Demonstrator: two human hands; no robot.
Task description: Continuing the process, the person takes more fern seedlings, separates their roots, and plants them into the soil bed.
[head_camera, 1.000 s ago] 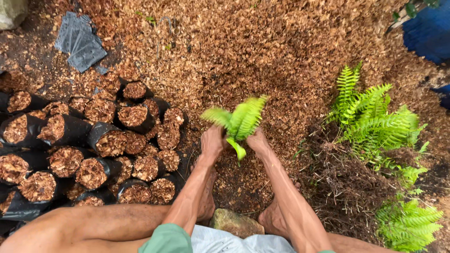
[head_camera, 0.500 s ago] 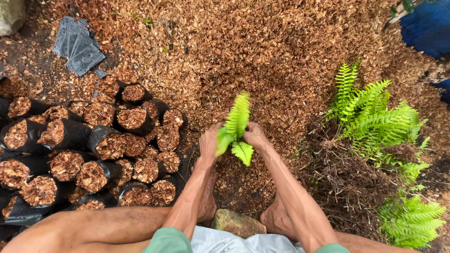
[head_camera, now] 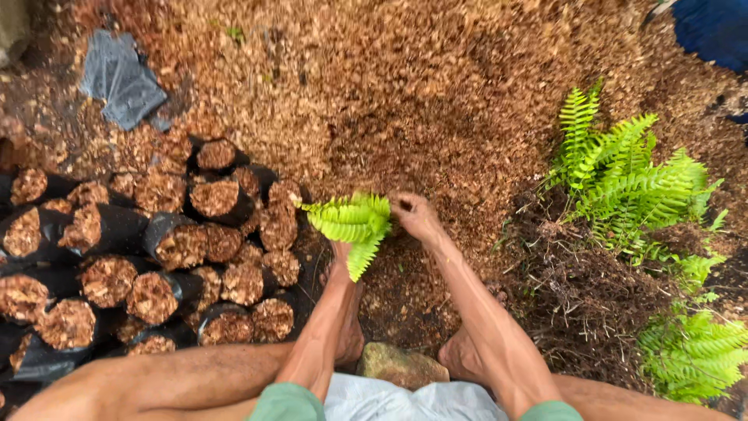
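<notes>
**Fern seedling, held over mulch**

Fern (head_camera: 351,226): low over mulch (head_camera: 436,101), beside filled bags (head_camera: 156,265). Left hand (head_camera: 340,251) mostly hidden under fronds, grip unclear; right hand (head_camera: 413,214) pinched closed at its base. Best handled by the base, fronds uncrushed. More ferns (head_camera: 631,179) stand rightward.

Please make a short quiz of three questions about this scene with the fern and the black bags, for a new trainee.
1. True or false: the left hand is partly hidden behind the small fern.
2. On which side of the person do the filled black bags stand? A. left B. right C. behind the blue sheet
3. What lies between the person's feet?

Key:
1. True.
2. A.
3. A stone, on the brown mulch. The right hand is beside the fern.
</notes>
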